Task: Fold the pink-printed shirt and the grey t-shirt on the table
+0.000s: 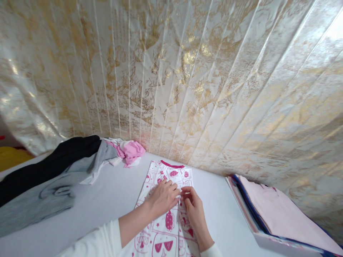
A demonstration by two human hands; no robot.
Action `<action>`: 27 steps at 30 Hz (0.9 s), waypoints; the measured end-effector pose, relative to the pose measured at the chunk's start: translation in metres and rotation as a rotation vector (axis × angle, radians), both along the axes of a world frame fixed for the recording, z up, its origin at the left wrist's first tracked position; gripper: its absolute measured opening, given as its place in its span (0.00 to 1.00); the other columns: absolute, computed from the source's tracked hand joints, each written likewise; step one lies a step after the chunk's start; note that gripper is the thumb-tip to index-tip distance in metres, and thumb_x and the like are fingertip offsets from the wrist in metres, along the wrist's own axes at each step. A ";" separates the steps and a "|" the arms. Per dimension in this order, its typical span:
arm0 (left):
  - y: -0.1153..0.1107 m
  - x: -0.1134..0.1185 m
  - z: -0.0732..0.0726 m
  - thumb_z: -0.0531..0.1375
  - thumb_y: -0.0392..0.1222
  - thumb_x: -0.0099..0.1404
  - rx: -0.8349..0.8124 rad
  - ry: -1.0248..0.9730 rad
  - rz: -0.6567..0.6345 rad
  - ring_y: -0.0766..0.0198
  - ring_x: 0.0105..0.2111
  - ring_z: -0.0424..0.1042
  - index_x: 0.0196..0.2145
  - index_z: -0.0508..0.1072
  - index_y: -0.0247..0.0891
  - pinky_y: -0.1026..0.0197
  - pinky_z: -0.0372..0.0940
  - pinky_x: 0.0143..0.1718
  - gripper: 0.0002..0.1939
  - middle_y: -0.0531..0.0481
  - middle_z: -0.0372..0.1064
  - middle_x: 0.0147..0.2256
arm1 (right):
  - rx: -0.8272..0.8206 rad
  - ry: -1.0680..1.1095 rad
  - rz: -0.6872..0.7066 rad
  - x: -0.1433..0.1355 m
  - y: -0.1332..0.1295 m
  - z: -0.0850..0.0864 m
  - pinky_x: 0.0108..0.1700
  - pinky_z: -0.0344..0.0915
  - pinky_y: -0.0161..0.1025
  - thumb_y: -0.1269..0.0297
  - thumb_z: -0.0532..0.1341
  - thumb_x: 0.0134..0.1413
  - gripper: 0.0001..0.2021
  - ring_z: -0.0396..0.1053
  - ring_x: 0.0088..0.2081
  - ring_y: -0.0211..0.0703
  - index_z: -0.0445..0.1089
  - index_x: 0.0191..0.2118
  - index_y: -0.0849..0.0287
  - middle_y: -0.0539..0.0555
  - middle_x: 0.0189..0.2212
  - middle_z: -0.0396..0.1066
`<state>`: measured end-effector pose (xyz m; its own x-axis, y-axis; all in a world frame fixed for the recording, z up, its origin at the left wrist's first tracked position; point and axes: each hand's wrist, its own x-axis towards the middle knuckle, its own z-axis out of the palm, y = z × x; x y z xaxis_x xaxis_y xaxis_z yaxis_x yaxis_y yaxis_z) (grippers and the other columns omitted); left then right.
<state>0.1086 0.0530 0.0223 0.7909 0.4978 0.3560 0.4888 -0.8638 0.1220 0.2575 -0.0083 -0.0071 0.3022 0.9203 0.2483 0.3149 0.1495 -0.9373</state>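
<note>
A white shirt [168, 237] with a pink cartoon print and a dark pink neckband lies lengthwise in front of me, its collar toward the wall. Across its upper middle rests my left hand [165, 195], fingers bent and close together on the cloth near a fold. My right hand [193, 204] is at the shirt's right side, thumb and forefinger closing on the folded fabric. The fingertips of both hands nearly meet there. The cloth right under the left fingers is hidden.
To the left lie black clothing [53, 155], a grey garment [40, 203] and a crumpled pink piece [132, 151]. A stack of folded clothes topped with pale pink [284, 214] stands at right. A gold-patterned wall covering [171, 78] rises behind the white surface [112, 200].
</note>
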 end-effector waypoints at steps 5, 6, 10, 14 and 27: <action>-0.001 0.000 -0.001 0.58 0.32 0.67 -0.003 -0.030 -0.059 0.56 0.41 0.66 0.38 0.68 0.39 0.55 0.59 0.42 0.03 0.49 0.68 0.39 | 0.027 -0.021 0.017 0.004 -0.003 0.001 0.39 0.66 0.39 0.71 0.52 0.45 0.12 0.70 0.33 0.43 0.68 0.36 0.56 0.50 0.31 0.73; -0.001 0.000 -0.002 0.58 0.31 0.67 -0.011 -0.041 -0.067 0.56 0.41 0.66 0.37 0.67 0.39 0.56 0.59 0.42 0.04 0.49 0.68 0.40 | 0.029 -0.041 0.012 0.004 -0.002 0.001 0.39 0.66 0.39 0.72 0.52 0.45 0.12 0.70 0.33 0.43 0.68 0.36 0.56 0.50 0.30 0.72; 0.000 0.000 -0.003 0.58 0.30 0.67 -0.071 -0.089 -0.058 0.60 0.38 0.67 0.36 0.66 0.38 0.59 0.60 0.39 0.05 0.51 0.68 0.37 | 0.055 -0.157 0.056 0.003 -0.001 0.000 0.37 0.65 0.39 0.75 0.52 0.41 0.16 0.68 0.33 0.42 0.67 0.38 0.57 0.50 0.31 0.70; 0.000 -0.001 -0.004 0.60 0.34 0.67 -0.120 -0.109 -0.057 0.61 0.36 0.67 0.33 0.67 0.38 0.60 0.61 0.37 0.05 0.52 0.68 0.35 | 0.094 -0.278 0.081 0.003 -0.002 0.000 0.39 0.63 0.39 0.77 0.54 0.42 0.15 0.66 0.35 0.43 0.68 0.38 0.56 0.51 0.34 0.68; -0.031 -0.020 -0.003 0.62 0.39 0.63 -0.247 -0.070 0.007 0.54 0.49 0.66 0.50 0.70 0.41 0.53 0.59 0.51 0.17 0.48 0.68 0.50 | 0.068 -0.483 0.074 0.004 -0.011 0.007 0.38 0.63 0.36 0.82 0.51 0.45 0.12 0.66 0.34 0.42 0.64 0.27 0.57 0.51 0.31 0.64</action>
<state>0.0881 0.0219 0.0196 0.7645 0.5822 0.2766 0.4780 -0.8000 0.3627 0.2618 -0.0191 0.0003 0.0722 0.9117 0.4044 0.6975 0.2437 -0.6739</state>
